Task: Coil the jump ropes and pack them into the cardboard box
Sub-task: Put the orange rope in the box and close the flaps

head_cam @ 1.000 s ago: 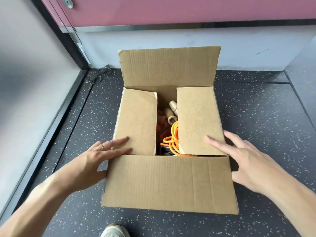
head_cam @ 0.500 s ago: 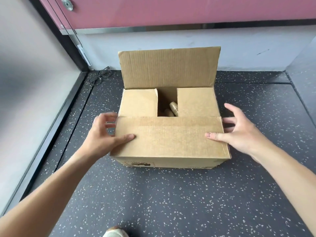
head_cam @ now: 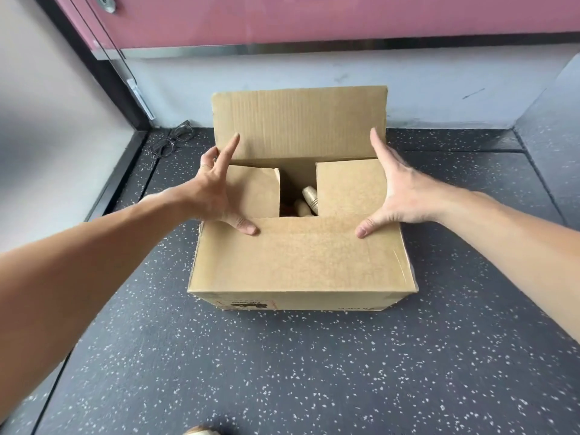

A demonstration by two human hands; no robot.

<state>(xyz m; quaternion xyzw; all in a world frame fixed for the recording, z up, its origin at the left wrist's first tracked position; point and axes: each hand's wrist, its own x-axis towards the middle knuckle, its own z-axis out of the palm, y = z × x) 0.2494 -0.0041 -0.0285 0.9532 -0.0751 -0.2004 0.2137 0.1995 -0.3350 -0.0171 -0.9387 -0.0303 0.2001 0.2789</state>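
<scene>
Touching cardboard box (head_cam: 301,262), hands (head_cam: 213,196) (head_cam: 405,196) splayed.

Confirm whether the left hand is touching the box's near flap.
Touching. Head view: the left hand lays its thumb tip flat on the near flap, with no gap visible.

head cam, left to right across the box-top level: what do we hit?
In order: eyeglasses on the floor → left hand → wooden rope handles in the open gap of the cardboard box → right hand.
</scene>
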